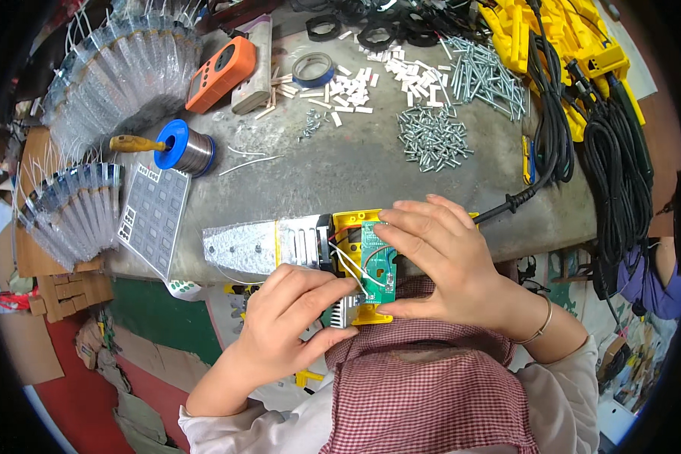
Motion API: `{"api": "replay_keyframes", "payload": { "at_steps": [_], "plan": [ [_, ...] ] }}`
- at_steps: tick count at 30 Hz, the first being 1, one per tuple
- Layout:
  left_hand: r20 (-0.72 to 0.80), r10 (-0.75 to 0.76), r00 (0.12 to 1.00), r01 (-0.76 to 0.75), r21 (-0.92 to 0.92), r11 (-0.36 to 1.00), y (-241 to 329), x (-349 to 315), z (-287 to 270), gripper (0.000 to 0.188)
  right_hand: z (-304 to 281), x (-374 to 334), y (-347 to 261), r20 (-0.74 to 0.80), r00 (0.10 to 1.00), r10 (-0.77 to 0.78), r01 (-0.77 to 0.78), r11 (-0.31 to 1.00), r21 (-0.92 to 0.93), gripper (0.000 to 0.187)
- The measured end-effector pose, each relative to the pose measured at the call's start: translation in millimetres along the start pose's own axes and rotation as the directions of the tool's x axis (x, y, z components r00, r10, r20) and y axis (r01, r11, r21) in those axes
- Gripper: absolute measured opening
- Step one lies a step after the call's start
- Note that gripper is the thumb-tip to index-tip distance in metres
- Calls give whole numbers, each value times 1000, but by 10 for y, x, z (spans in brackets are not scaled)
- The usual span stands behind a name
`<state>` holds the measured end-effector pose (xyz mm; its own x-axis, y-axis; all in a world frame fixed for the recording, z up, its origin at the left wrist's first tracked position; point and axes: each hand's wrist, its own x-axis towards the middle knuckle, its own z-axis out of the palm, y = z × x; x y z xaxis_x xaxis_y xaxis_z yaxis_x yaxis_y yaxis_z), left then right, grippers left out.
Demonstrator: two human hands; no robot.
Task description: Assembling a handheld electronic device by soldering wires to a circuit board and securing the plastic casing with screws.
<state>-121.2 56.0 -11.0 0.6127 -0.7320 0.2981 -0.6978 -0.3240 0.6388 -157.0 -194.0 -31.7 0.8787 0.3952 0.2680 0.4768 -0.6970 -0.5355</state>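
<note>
At the table's near edge lies a yellow plastic housing (372,313) with a green circuit board (376,261) in or over it. My right hand (450,261) grips the board across its width, fingers on the far edge and thumb on the near edge. My left hand (291,314) pinches a silver finned heat sink (346,311) beside the board. White and red wires (349,265) run from the board toward a slotted metal heater tube (304,242), whose left part is wrapped in silvery film (238,248). A black cable (499,209) leaves the housing's right side.
Screws (435,138), long bolts (492,79) and white ceramic pieces (348,89) lie in piles at the back. A solder spool (185,147), orange meter (221,74), tape roll (312,69) and printed sheet (155,216) are left. Coiled cables (617,181) and yellow housings (522,34) crowd the right.
</note>
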Motion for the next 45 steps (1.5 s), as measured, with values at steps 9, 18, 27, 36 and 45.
{"api": "replay_keyframes", "payload": {
  "at_steps": [9, 18, 27, 36, 45],
  "plan": [
    [-11, -110, 994, 108, 293, 950, -173, 660, -162, 21, 25, 12, 40, -76, 993, -89, 88, 996, -13, 76],
    [426, -189, 885, 213, -8, 977, -402, 832, -269, 9, 5, 68, 74, -55, 997, -62, 63, 998, 6, 71],
    [101, -199, 975, 173, 219, 960, -240, 779, -71, 7, 7, 151, 88, 37, 993, -110, 107, 992, 73, 64],
    [53, -298, 953, 301, -59, 952, 43, 225, -261, 40, 73, 129, 167, -31, 996, -88, 89, 995, 52, 69],
    [34, -197, 980, 197, -14, 980, 155, -140, 67, 53, 147, 100, 179, -86, 988, -132, 134, 991, 13, 70]
  ]
}}
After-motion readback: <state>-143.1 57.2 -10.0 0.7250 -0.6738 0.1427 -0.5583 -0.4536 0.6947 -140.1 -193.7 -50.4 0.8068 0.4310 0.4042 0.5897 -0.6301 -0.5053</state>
